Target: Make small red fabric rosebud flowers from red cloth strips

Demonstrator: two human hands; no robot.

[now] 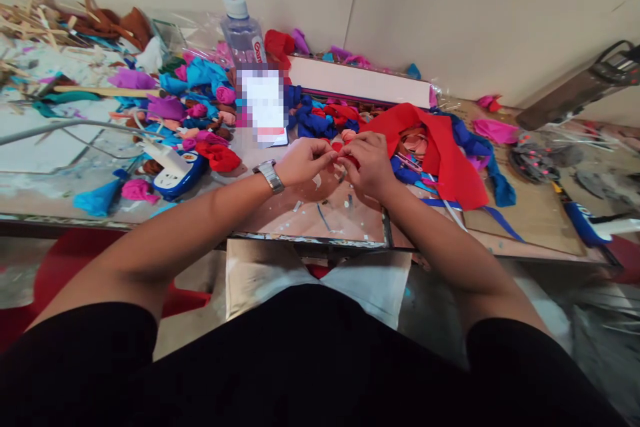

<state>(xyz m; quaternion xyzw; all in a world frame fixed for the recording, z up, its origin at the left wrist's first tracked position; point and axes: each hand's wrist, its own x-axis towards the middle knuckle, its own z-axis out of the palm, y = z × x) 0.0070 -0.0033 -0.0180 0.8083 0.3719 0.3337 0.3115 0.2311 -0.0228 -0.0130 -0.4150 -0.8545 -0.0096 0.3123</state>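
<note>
Near the middle of the table, my left hand [306, 160] and my right hand [369, 161] meet over a small piece of red material [349, 159]. The fingers of both hands are pinched on it, and they hide much of its shape. A watch sits on my left wrist. Just behind and to the right of my right hand lies a long strip of red cloth [453, 170], curved around peach and blue pieces. A phone [263, 103] with a lit screen lies behind my left hand.
A clear bottle [243, 37] stands behind the phone. Colourful bundles and a blue-and-white power socket [180, 177] with a cable lie to the left. At the right are a dark flask [565, 90] and brown cardboard [530, 213]. Thin sticks [35, 20] are heaped back left.
</note>
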